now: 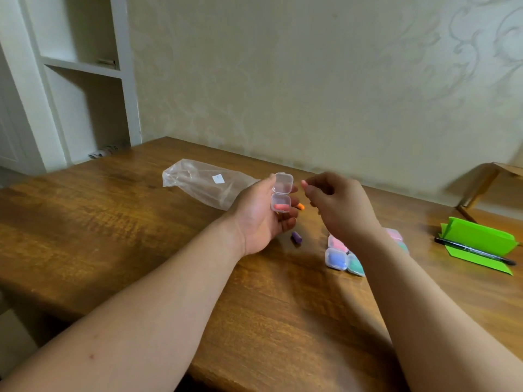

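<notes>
Clear plastic case (pixel 281 195), one pink plug (pixel 281 207) inside, is being cradled lid-open above the bench (pixel 141 222) by the gripping left hand (pixel 260 213), presumably for filling, while the right hand (pixel 339 205) is hovering beside it, fingers curled, pinching something or nothing, impossible to tell.

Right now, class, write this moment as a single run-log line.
left hand: holds open clear box, pink plug inside | right hand: curled beside box, grip unclear | table: orange plug, purple plug loose
</notes>
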The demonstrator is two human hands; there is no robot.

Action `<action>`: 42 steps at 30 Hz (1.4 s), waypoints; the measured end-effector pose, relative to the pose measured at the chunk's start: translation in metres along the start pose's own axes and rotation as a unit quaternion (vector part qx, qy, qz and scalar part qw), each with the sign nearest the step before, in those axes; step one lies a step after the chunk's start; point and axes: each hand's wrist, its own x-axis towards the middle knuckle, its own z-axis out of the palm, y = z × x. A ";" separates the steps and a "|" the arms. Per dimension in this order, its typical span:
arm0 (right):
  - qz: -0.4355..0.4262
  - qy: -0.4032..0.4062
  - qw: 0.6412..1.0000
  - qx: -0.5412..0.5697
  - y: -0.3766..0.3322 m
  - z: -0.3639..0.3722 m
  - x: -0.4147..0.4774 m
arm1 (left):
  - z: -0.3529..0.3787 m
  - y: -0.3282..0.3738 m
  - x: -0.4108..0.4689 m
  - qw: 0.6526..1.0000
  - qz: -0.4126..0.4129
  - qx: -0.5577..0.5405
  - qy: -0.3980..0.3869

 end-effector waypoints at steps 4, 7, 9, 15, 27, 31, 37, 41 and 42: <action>-0.021 0.046 0.997 0.058 -0.010 0.000 -0.009 | 0.000 -0.001 -0.002 1.000 -0.007 0.014 0.002; -0.037 0.048 0.995 0.081 -0.015 0.000 -0.014 | -0.001 0.000 -0.003 1.000 -0.006 0.017 0.008; -0.049 0.047 0.994 0.086 -0.018 -0.001 -0.015 | -0.002 0.000 -0.003 1.000 -0.008 0.017 0.007; -0.091 0.011 0.996 0.024 -0.020 0.006 -0.021 | 0.000 -0.003 -0.005 1.000 -0.006 0.016 -0.013; -0.132 -0.011 0.985 -0.107 -0.009 0.016 -0.021 | 0.003 -0.003 -0.009 0.998 -0.014 0.011 -0.053; -0.122 -0.021 0.987 -0.103 -0.009 0.017 -0.021 | 0.001 -0.003 -0.007 0.999 -0.008 0.010 -0.052; -0.073 0.040 0.996 0.010 -0.013 0.007 -0.015 | -0.002 -0.002 -0.003 0.999 -0.010 0.022 -0.036; 0.003 -0.002 0.997 0.082 -0.011 -0.009 -0.009 | 0.000 -0.002 -0.006 0.996 -0.025 0.026 -0.075; 0.001 -0.030 0.996 0.087 -0.012 -0.011 -0.011 | 0.000 -0.002 -0.007 0.996 -0.029 0.026 -0.081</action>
